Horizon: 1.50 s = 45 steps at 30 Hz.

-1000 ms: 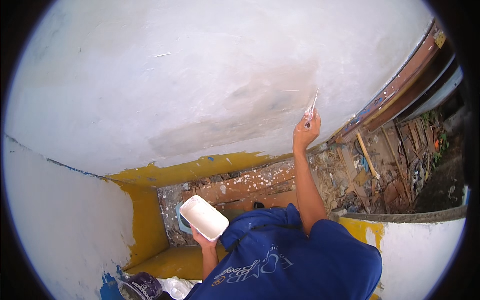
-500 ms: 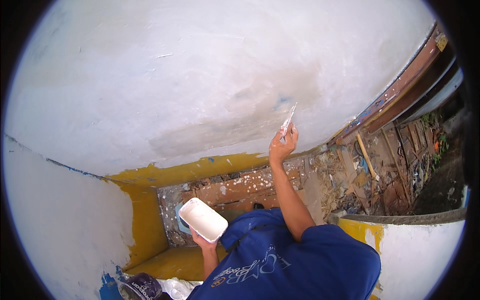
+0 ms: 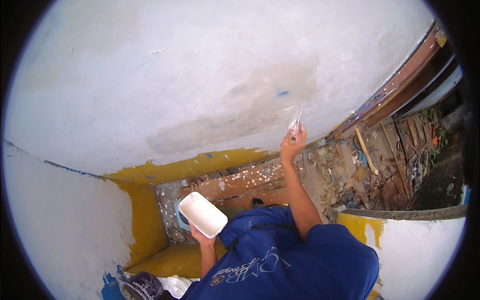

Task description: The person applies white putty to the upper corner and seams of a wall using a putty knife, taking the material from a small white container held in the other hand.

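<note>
My right hand [image 3: 292, 146] is closed around a putty knife [image 3: 298, 116] smeared with white. Its thin blade is seen nearly edge-on and points up at the white wall [image 3: 125, 95]; whether it touches the wall I cannot tell. A greyish patch [image 3: 200, 131] spreads over the wall left of the blade, with a small blue spot [image 3: 283, 93] above it. Down by my blue shirt, my left hand [image 3: 200, 236] grips a white rectangular tub [image 3: 220, 230] from below and the side. Smooth off-white paste lies inside the tub.
Yellow paint [image 3: 145, 172] runs along the wall's foot and into the left corner. A dark bucket [image 3: 142, 286] stands at lower left beside a white bag [image 3: 176, 286]. Paint-spotted boards [image 3: 235, 182] lie underfoot. Wood scraps and a loose stick [image 3: 366, 150] lie to the right, beyond a low wall [image 3: 415, 250].
My right hand has shifted slightly right and down with the putty knife, and the blade stands more upright. The blue spot shows more plainly. The tub has stayed nearly in place.
</note>
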Each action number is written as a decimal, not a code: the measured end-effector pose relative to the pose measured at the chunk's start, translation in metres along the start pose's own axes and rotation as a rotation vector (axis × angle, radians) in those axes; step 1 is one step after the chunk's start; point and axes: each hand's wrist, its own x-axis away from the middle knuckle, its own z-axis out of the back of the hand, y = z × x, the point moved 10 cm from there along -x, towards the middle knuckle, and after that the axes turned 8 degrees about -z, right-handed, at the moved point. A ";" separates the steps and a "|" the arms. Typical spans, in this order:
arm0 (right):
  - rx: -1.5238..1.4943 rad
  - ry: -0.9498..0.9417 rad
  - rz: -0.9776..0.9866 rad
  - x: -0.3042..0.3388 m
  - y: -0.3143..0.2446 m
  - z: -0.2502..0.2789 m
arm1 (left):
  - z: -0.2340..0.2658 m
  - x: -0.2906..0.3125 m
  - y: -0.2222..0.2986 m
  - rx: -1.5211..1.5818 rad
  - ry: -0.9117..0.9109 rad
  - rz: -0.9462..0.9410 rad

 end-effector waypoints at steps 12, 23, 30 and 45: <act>0.010 -0.363 0.323 0.110 -0.067 -0.087 | 0.020 0.004 -0.005 0.000 -0.028 0.004; 0.148 -0.213 0.179 0.068 -0.091 -0.095 | 0.020 0.005 -0.004 -0.014 -0.030 0.022; 0.112 -0.116 0.321 0.054 -0.025 -0.006 | 0.021 0.002 -0.003 -0.001 -0.002 0.007; 0.053 -0.430 0.450 0.123 -0.118 -0.088 | 0.031 0.010 0.000 0.043 -0.025 0.008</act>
